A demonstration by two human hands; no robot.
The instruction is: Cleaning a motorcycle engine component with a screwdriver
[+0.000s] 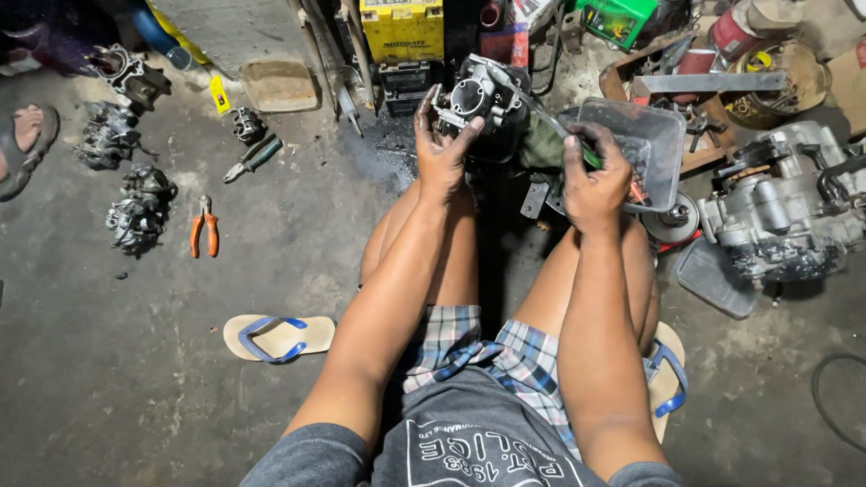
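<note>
Engine block (780, 212) sits on the concrete floor at far right. Clear plastic tub (642, 144) lies just beside the right hand (595, 180), which pinches a green-handled tool (577, 147). Left hand (442, 149) clasps a grimy carburetor (483, 95), held above the knees. Orange pliers (204, 227) lie well apart, left.

Lit evenly and fairly brightly from above, colours vivid. Soft, short shadows under the forearms and beside the sandal (278, 337). Darkest between the knees, below the carburetor (481, 97). Mild glare on the clear tub (651, 135) right of it. Sharp centre; edges bowed, slightly soft.
</note>
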